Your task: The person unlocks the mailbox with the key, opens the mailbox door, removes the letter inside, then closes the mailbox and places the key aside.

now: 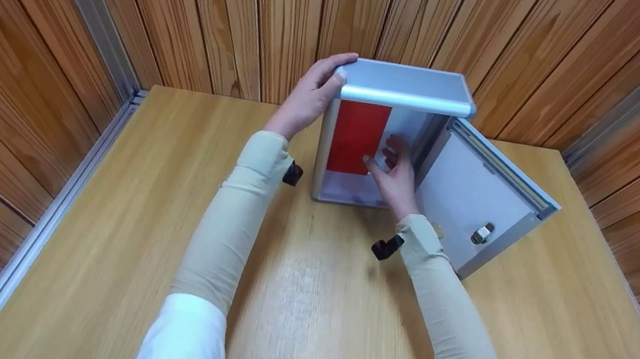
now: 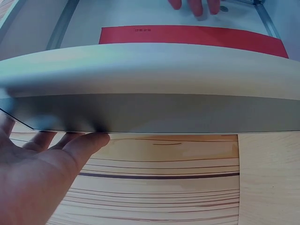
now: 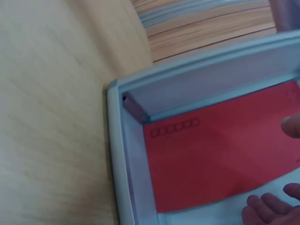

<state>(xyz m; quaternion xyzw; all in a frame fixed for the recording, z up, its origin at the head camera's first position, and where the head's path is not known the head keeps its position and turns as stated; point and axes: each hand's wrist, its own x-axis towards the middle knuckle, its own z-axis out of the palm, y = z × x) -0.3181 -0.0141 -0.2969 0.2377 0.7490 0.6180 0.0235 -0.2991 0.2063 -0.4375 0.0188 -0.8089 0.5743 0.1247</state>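
A silver metal letter box (image 1: 407, 81) stands upright on the table, its door (image 1: 473, 190) swung out to the right. Inside, on the left, a red envelope (image 1: 354, 138) is upright against the back wall; a row of small printed squares shows on it in the right wrist view. My left hand (image 1: 310, 92) grips the box's top left corner. Within the box is my right hand (image 1: 396, 178), its thumb and fingers apart, holding nothing. The thumb is in front of the envelope's right edge; whether it touches cannot be told.
On the door's inner face sits a lock with a metal latch (image 1: 482, 233). The wooden table (image 1: 293, 319) carries the box near its back edge. Wood-plank walls (image 1: 288, 27) with grey metal rails (image 1: 48, 216) surround the table.
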